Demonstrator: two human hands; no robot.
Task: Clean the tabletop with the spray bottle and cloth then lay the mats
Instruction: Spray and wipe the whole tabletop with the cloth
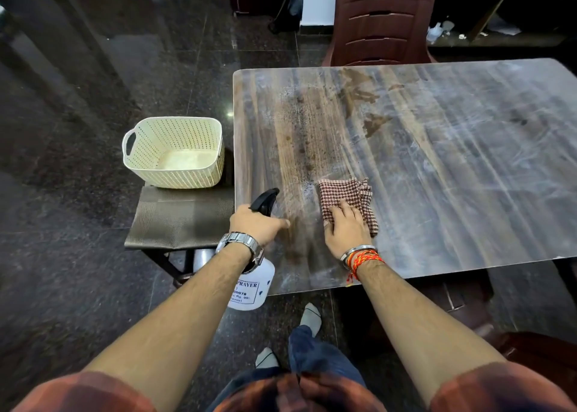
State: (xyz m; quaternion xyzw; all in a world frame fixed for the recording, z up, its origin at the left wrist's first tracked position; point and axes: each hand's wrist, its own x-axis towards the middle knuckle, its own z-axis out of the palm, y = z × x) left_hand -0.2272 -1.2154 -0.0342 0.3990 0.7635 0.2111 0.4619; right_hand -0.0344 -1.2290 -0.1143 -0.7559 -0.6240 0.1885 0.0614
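Note:
My left hand (pixel 257 224) grips the neck of a white spray bottle (pixel 254 290) with a black trigger head, held over the table's near left edge. A red and white checked cloth (pixel 346 193) lies on the wooden tabletop (pixel 437 149), and my right hand (pixel 345 229) presses flat on its near part. Wet spray spots and dark damp streaks mark the left and middle of the tabletop. Dark woven mats (pixel 181 218) lie stacked on a low stand to the left of the table.
A cream perforated plastic basket (pixel 175 152) stands on the mats, at their far end. A maroon plastic chair (pixel 382 21) is pushed against the table's far side. Another chair shows at the lower right. Dark polished stone floor surrounds the table; my feet are below its near edge.

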